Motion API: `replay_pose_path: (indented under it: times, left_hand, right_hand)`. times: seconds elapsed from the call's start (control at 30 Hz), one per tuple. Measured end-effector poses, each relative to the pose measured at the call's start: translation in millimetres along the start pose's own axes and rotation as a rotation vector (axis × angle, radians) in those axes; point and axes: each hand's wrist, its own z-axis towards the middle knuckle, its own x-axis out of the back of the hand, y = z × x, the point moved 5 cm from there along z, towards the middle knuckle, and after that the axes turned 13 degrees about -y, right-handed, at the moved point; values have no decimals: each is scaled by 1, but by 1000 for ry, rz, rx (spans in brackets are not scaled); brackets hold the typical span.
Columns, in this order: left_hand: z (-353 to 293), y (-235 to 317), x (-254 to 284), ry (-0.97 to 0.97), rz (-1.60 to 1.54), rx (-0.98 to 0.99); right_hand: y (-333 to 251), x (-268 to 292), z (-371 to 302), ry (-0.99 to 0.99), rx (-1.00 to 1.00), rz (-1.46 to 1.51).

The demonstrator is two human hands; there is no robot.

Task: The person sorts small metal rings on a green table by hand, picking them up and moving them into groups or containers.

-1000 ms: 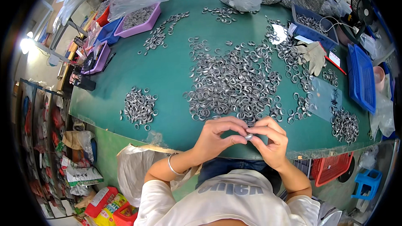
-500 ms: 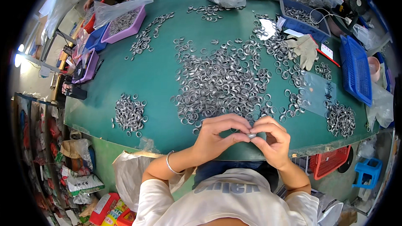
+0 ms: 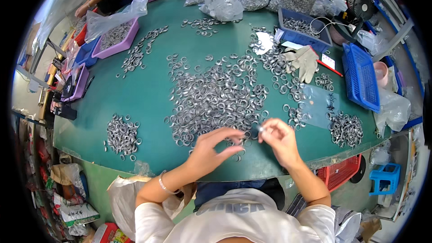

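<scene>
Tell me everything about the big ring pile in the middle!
The pile is a wide, loose heap of grey rings that look like metal. They overlap, some flat, some tilted, with strays around the edges. It lies on the green table. The left hand and right hand are by its near edge; touching is unclear.

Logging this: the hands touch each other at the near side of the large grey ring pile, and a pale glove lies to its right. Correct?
Not quite: the head view shows the left hand and right hand apart, at the near side of the large grey ring pile; the pale glove does lie to its right.
</scene>
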Motion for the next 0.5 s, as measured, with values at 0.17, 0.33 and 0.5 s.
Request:
replay_pose_path:
  times: [0.17,0.33,0.5]
  left_hand:
    - [-48,-41,28,171,340,135]
    - [-64,-62,47,378,566,202]
    - [-79,-98,39,313,586,386]
  right_hand:
    - [-34,128,75,301,123,-128]
    - [-97,235,149,509,182,-410]
    - [-35,163,136,146,106,-889]
